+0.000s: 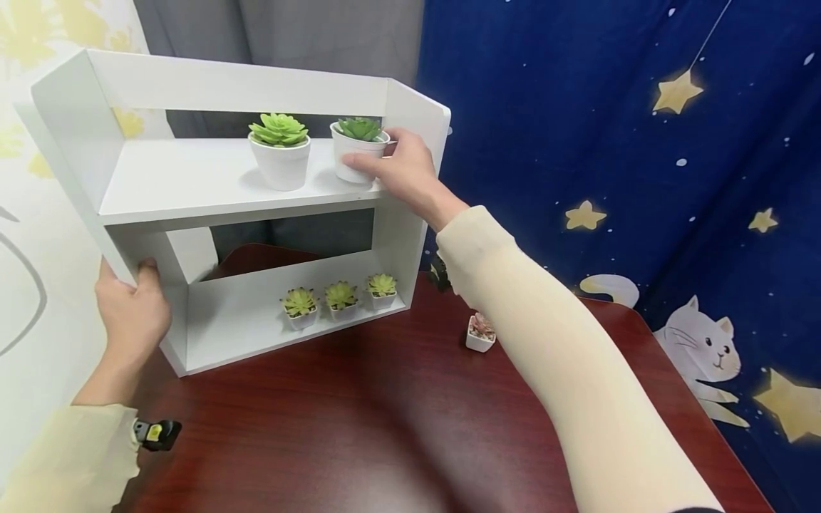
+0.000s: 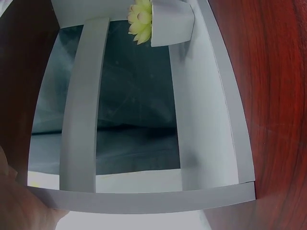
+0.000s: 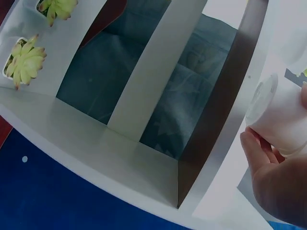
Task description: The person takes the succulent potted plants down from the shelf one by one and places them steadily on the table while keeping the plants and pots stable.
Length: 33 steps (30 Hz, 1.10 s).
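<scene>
My right hand [image 1: 410,167] grips a white round pot [image 1: 355,158] with a dark green succulent [image 1: 360,129], at the right end of the upper board of a white two-tier shelf [image 1: 186,187]. The underside of this pot [image 3: 265,98] shows in the right wrist view, with fingers along its side. Left of it on the same board stands another white pot [image 1: 282,165] with a bright green succulent [image 1: 279,130]. My left hand [image 1: 133,310] holds the shelf's left side panel, thumb and fingers on either side of the edge.
Three small potted succulents [image 1: 342,300] line the lower board's right half. A pinkish succulent in a white pot [image 1: 480,333] stands on the dark red table [image 1: 333,427], near my right sleeve. Behind hangs a blue curtain [image 1: 545,142] with stars and a cat.
</scene>
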Each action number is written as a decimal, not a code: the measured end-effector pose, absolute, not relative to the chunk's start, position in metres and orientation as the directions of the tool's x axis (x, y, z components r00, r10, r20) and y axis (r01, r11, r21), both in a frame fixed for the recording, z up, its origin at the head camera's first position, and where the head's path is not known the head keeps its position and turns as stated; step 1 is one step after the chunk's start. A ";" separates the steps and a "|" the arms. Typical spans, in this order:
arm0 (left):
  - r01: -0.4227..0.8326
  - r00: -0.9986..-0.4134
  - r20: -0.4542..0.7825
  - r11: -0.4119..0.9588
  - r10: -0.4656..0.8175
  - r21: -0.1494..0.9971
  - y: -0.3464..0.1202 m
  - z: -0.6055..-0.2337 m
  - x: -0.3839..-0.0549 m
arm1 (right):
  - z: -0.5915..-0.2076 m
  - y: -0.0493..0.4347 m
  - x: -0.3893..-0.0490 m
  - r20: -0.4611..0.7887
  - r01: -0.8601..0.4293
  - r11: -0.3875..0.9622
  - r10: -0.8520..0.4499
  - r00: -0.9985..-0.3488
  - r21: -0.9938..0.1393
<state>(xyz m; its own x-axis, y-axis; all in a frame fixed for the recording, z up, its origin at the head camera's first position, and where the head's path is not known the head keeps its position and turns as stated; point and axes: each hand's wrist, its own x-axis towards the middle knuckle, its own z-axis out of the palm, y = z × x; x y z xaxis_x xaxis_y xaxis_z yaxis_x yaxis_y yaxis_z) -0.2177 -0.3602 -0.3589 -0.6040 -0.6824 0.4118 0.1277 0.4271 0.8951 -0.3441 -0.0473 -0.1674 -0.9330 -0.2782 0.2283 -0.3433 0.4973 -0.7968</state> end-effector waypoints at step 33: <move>0.072 -0.578 0.378 0.416 -0.723 0.906 -0.365 -0.357 -0.210 | -0.205 0.072 -0.332 0.310 -0.394 0.401 -0.259 -0.915 -0.827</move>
